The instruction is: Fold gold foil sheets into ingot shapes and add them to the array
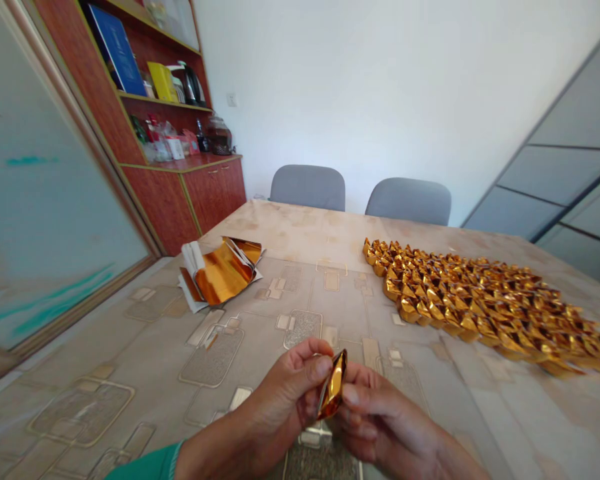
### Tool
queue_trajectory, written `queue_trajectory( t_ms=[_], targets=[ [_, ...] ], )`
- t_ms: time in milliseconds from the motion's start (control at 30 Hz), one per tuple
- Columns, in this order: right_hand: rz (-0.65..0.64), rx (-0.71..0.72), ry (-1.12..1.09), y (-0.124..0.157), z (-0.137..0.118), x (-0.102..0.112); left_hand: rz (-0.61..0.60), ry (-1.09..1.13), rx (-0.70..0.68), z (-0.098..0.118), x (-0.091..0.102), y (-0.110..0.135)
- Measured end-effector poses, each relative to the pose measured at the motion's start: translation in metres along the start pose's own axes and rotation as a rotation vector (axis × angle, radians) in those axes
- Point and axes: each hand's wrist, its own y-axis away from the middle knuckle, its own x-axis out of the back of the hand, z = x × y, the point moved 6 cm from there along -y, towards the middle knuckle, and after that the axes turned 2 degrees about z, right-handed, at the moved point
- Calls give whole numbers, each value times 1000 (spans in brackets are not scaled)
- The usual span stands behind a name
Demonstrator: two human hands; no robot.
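Between my two hands, just above the table, is a folded gold foil paper piece (335, 387), narrow and boat-like, with its long side tilted. My left hand (295, 380) pinches its left side between thumb and fingers. From the right, my right hand (375, 407) grips the other side, thumb against the foil. To the left lies a loose stack of gold foil paper sheets (225, 272) with white backs and curled edges. Rows of folded gold foil pieces (470, 300) stand close together on the right of the table.
A patterned cover lies over the table (260, 347). Two grey chairs (307, 187) stand at its far edge against a white wall. At the left are a red-brown cabinet (200, 193) with shelves of household things and a frosted glass door (55, 173).
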Motion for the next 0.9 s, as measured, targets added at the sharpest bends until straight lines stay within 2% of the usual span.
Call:
queue_trajectory(
  t_ms=[267, 433, 567, 733, 800, 900],
  targets=[
    [-57, -18, 41, 0, -1, 1, -24, -48, 13, 3, 0, 0],
    [13, -24, 16, 2, -2, 7, -31, -12, -20, 7, -2, -2],
    [86, 17, -23, 5, -9, 6, -104, 29, -15, 10, -8, -1],
    [52, 3, -33, 5, -11, 0, -169, -55, 76, 10, -10, 3],
    [93, -9, -40, 5, -10, 4, -181, -62, 94, 9, -11, 2],
    [256, 75, 17, 7, -16, 14, -145, -26, 35, 12, -9, -1]
  ],
)
